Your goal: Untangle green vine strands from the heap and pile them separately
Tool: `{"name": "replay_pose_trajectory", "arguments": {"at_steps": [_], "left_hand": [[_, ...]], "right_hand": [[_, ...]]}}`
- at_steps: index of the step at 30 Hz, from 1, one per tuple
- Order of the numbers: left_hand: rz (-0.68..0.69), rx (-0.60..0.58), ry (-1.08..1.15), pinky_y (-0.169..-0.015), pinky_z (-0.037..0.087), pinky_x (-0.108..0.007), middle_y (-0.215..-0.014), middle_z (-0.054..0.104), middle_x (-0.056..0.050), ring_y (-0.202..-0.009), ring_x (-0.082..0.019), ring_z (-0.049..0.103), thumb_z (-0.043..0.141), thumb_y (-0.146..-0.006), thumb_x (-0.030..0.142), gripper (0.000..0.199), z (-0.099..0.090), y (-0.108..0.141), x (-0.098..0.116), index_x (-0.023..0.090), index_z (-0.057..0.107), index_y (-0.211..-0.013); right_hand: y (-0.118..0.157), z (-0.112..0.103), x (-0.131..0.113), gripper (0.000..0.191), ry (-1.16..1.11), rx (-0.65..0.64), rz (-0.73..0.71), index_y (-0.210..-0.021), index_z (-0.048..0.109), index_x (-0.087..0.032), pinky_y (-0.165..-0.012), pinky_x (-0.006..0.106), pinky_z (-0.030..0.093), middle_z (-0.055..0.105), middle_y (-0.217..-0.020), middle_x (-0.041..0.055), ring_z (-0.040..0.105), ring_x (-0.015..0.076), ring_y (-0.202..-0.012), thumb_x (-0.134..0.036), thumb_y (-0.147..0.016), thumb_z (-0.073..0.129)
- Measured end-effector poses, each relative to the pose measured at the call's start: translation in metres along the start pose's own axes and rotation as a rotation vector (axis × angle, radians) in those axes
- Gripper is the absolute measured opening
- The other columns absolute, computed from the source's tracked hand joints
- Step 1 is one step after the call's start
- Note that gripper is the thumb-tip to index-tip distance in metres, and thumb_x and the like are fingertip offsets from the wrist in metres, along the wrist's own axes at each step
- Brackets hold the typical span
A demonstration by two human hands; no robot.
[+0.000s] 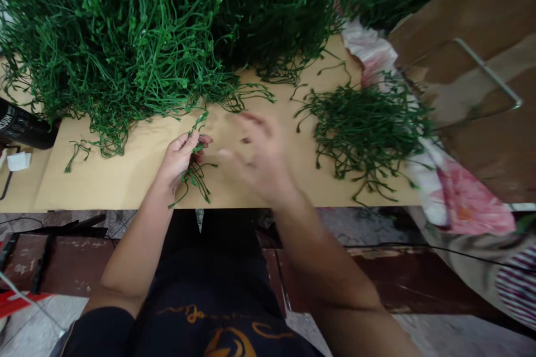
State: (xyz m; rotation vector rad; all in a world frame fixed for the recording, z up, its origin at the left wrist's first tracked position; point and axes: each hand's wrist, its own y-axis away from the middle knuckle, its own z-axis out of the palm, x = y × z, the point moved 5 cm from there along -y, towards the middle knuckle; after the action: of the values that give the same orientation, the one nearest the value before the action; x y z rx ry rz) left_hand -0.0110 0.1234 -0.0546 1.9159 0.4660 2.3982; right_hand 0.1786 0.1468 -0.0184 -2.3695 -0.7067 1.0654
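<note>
open tabletop point(299, 162) left of smaller green pile point(368, 128), large green heap point(138, 39) blocking far side

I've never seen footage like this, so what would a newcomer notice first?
First, the huge green tangle of strands across the upper left and centre. Below it, the left hand holds a small green bunch, with the blurred, open right hand beside it. To the right, a smaller green pile lies near a pink-and-white sheet.

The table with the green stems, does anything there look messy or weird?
A little: a few stray stems lie loose beside the big green pile, left on the table. The rumpled pink sheet also looks untidy, drooping past the front edge.
</note>
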Motion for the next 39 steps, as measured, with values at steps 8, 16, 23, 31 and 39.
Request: {"name": "replay_pose_trajectory", "arguments": {"at_steps": [8, 16, 23, 31, 39], "left_hand": [[0.033, -0.036, 0.123, -0.052, 0.038, -0.017, -0.055, 0.052, 0.004, -0.051, -0.005, 0.047, 0.057, -0.078, 0.025, 0.018, -0.004, -0.003, -0.005, 0.014, 0.053, -0.065], [0.012, -0.070, 0.033, -0.038, 0.024, -0.017, -0.050, 0.047, 0.004, -0.040, -0.003, 0.036, 0.054, -0.081, 0.037, 0.026, -0.004, -0.006, -0.003, 0.014, 0.058, -0.070], [-0.068, -0.177, -0.013, -0.036, 0.018, -0.014, -0.051, 0.040, 0.006, -0.036, 0.000, 0.028, 0.056, -0.076, 0.049, 0.035, 0.001, 0.002, 0.004, 0.014, 0.057, -0.074], [-0.071, -0.159, 0.024, -0.035, 0.014, -0.013, -0.043, 0.018, 0.011, -0.033, 0.000, 0.017, 0.058, -0.077, 0.041, 0.028, 0.001, 0.001, 0.005, 0.016, 0.048, -0.067], [-0.076, -0.035, 0.014, -0.035, 0.015, -0.014, -0.041, 0.021, 0.010, -0.033, 0.000, 0.017, 0.054, -0.082, 0.035, 0.031, 0.004, 0.000, 0.003, 0.016, 0.043, -0.060]], "right_hand": [[-0.001, 0.062, -0.065, 0.022, -0.353, 0.008, -0.046, -0.084, 0.064, -0.020, -0.082, 0.036, 0.049, 0.060, -0.091, 0.0064, 0.057, 0.0163, -0.089, -0.024, -0.086, 0.042], [0.008, 0.064, -0.030, 0.036, -0.842, 0.034, 0.424, -0.077, 0.064, -0.019, -0.055, 0.023, 0.047, 0.063, -0.073, 0.0021, 0.053, 0.0087, -0.062, -0.047, -0.086, 0.043], [0.009, 0.069, -0.022, 0.035, -1.040, 0.064, 0.586, -0.077, 0.060, -0.019, -0.053, 0.022, 0.048, 0.066, -0.082, 0.0031, 0.057, 0.0081, -0.061, -0.052, -0.080, 0.050], [0.015, 0.064, -0.040, 0.038, -1.014, 0.022, 0.540, -0.067, 0.054, -0.018, -0.052, 0.023, 0.046, 0.064, -0.068, 0.0023, 0.054, 0.0082, -0.053, -0.047, -0.087, 0.040], [0.039, 0.034, -0.085, 0.021, -0.646, 0.021, 0.013, -0.070, 0.052, -0.018, -0.067, 0.032, 0.050, 0.062, -0.070, 0.0058, 0.061, 0.0152, -0.072, -0.016, -0.087, 0.040]]}}
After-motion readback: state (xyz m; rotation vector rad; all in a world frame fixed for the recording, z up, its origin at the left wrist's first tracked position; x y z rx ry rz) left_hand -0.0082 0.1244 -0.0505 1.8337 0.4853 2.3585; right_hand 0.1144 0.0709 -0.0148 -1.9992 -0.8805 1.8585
